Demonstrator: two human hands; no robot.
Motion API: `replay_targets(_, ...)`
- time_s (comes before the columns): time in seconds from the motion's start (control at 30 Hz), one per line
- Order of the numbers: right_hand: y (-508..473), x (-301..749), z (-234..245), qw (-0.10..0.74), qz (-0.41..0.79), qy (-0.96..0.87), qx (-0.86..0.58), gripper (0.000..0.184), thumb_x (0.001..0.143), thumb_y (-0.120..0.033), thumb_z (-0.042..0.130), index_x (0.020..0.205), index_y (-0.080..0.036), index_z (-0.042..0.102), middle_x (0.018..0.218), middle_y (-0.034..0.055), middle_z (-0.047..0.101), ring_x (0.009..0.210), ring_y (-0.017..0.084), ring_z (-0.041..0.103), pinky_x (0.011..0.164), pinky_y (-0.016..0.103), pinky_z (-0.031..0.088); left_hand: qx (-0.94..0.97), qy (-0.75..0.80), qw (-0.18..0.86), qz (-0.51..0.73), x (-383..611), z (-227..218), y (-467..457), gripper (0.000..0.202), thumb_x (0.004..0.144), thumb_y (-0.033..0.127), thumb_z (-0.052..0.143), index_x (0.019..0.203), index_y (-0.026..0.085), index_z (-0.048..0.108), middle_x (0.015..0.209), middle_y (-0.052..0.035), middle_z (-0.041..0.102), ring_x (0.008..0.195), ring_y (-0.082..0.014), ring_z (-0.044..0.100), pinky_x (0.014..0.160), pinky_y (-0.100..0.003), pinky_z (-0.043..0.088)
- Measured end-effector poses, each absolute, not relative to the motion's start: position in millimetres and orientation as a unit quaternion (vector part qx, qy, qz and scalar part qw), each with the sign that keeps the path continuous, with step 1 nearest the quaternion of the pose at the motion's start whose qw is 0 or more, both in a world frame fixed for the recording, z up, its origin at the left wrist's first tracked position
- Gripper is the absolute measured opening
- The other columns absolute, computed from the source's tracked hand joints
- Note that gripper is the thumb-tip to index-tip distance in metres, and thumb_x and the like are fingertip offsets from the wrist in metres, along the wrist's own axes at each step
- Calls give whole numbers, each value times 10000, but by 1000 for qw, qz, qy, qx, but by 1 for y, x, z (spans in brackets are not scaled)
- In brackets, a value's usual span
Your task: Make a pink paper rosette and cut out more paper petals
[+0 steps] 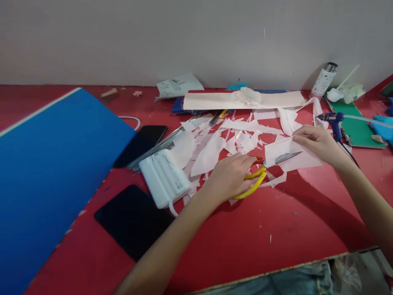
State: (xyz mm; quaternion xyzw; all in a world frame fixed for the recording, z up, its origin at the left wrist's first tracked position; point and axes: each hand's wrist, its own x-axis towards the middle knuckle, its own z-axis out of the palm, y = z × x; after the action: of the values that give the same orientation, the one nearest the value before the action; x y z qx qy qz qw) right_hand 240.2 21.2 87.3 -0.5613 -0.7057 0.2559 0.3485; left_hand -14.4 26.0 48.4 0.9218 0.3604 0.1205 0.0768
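Fingers of my left hand (231, 174) wrap round the handles of a pair of scissors (253, 184), one handle orange-red and the other yellow. The blades reach to the right across a pale pink piece of paper or thin fabric (299, 162), one blade lying over it and part of the metal hidden by it. My right hand (316, 141) pinches the upper edge of that piece between thumb and fingers and keeps it raised over the red table. Many pale pink scraps (211, 151) lie scattered just beyond my left hand.
A blue board (61, 176) fills the left side. Near it are a black tablet-like slab (133, 219), a white boxy device (164, 178) and thin metal rods (159, 147). A pink strip (208, 100), a glue gun (334, 121) and a flask (324, 81) stand or lie farther back.
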Motion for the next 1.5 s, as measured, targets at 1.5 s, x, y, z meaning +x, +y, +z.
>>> replay_targets(1.5,19,236,79,403,202,-706,-547,137,827,-314,586,765,-231,676,800,27,608,738,158,537,647,318,407,912,383,82,124,-10,43,23,332,885,360,436,1087,154,600,1039,-100,704,953,-235,634,743,-325,484)
